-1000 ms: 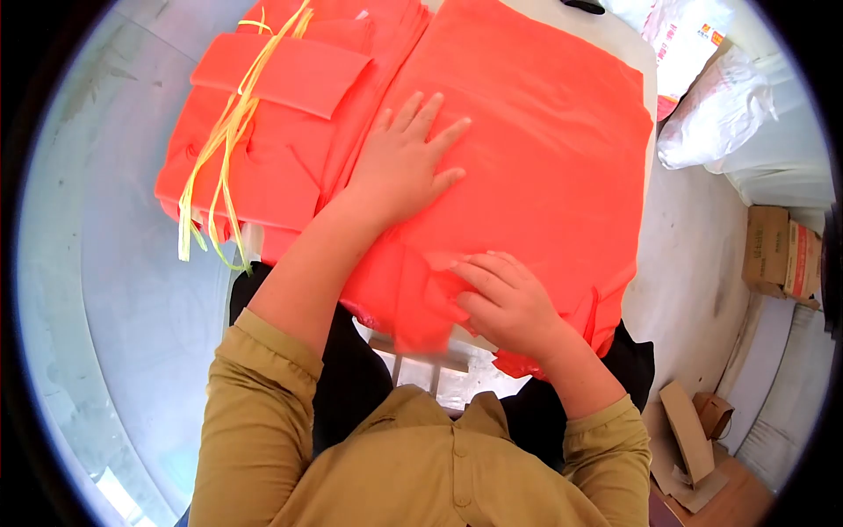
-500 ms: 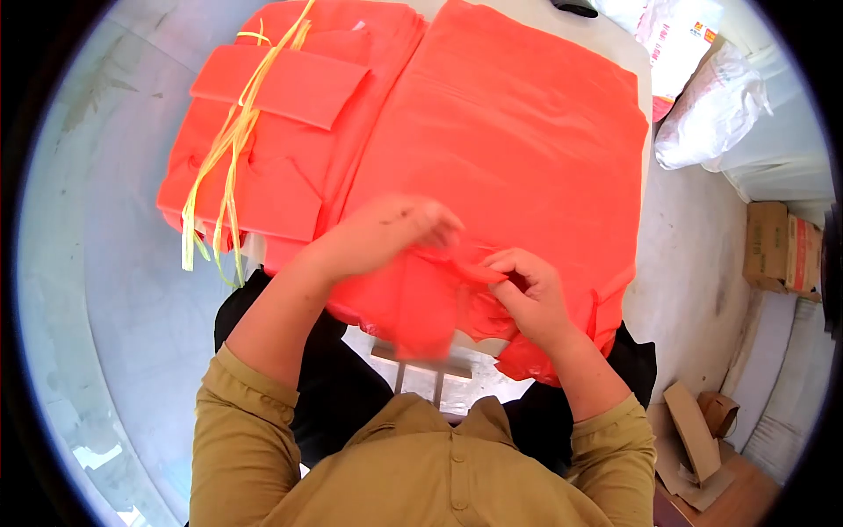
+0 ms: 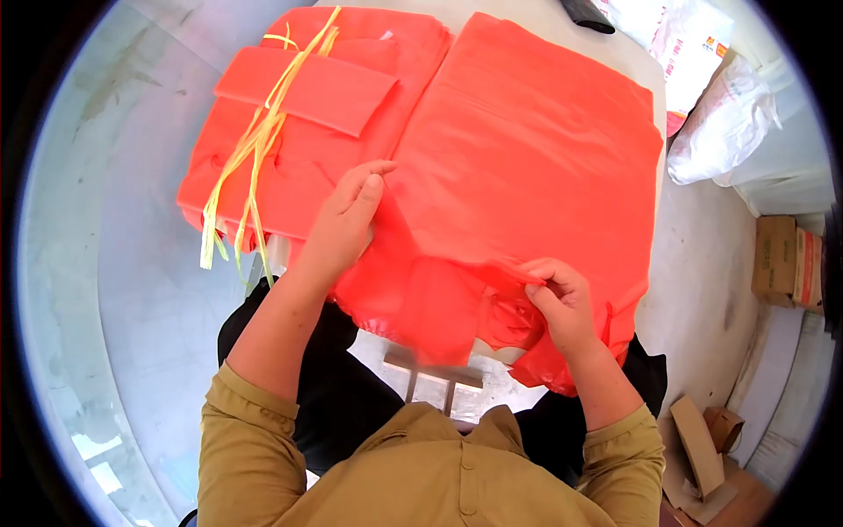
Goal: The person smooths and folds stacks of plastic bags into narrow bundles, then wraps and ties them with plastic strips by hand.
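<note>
A broad stack of thin red plastic bags point(image 3: 536, 149) lies in front of me, its near edge crumpled and hanging towards my lap. My right hand point(image 3: 562, 303) pinches the raised edge of the top bag between thumb and fingers. Further left, my left hand point(image 3: 356, 211) is closed, thumb against the forefinger, with a fold of the same red plastic drawn up at its fingertips. Loose film point(image 3: 439, 307) sags between the two hands. Beside the left hand lies a folded red bundle point(image 3: 307, 88) with yellow plastic strings point(image 3: 255, 140) across it.
The stacks rest on a pale tabletop point(image 3: 527, 26). White sacks point(image 3: 724, 123) stand at the upper right, with cardboard boxes point(image 3: 777, 263) below them. Flattened cardboard point(image 3: 698, 448) lies at lower right. A stool-like frame point(image 3: 435, 373) shows between my knees.
My left hand has moved left and away from the right hand, spreading the red film between them. The right hand keeps its pinch. The whole view has shifted slightly.
</note>
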### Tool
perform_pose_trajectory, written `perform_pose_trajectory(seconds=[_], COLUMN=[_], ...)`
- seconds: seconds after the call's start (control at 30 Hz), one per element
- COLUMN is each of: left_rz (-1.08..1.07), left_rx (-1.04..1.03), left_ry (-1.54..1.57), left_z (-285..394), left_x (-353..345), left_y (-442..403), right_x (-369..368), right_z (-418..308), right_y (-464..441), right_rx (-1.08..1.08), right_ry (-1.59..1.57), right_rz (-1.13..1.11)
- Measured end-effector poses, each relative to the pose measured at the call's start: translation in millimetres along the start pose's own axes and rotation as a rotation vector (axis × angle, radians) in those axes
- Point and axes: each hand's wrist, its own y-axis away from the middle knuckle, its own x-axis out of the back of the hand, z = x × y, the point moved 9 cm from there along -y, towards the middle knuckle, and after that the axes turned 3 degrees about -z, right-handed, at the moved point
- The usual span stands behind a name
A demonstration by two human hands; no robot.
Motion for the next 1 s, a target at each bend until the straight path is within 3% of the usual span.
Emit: perform_pose_trajectory(seconds=[0.13, 0.3, 0.4, 0.5, 0.67, 0.77, 0.87, 1.0], left_rz=[0.001, -0.016, 0.057, -0.09, -0.293, -0.258, -0.303, -0.358], left_rx=[0.138, 0.119, -0.152, -0.563, -0.786, -0.893, -0.908, -0.819], left_ry=[0.234, 0.363, -0.078, -0.662, -0.783, -0.773, -0.808, -0.8], left_z=[7, 1, 22, 77, 103, 93, 92, 99], left_x=[-7, -6, -6, -44, -117, -146, -159, -158], left_y=[3, -5, -1, 19, 43, 42, 41, 38], right_x=[1, 5, 3, 2, -9, -15, -14, 87], right_z=[-4, -3, -9, -14, -40, -48, -69, -76], right_y=[-1, -1, 0, 2, 2, 4, 4, 1], right_rx=[0.059, 0.068, 0.103, 0.171, 0.35, 0.36, 0.315, 0.159], right_ry=[-0.009, -0.037, 0.033, 0.145, 0.332, 0.327, 0.529, 0.388], right_rz=[-0.021, -0.019, -0.017, -0.002, -0.027, -0.03, -0.12, 0.337])
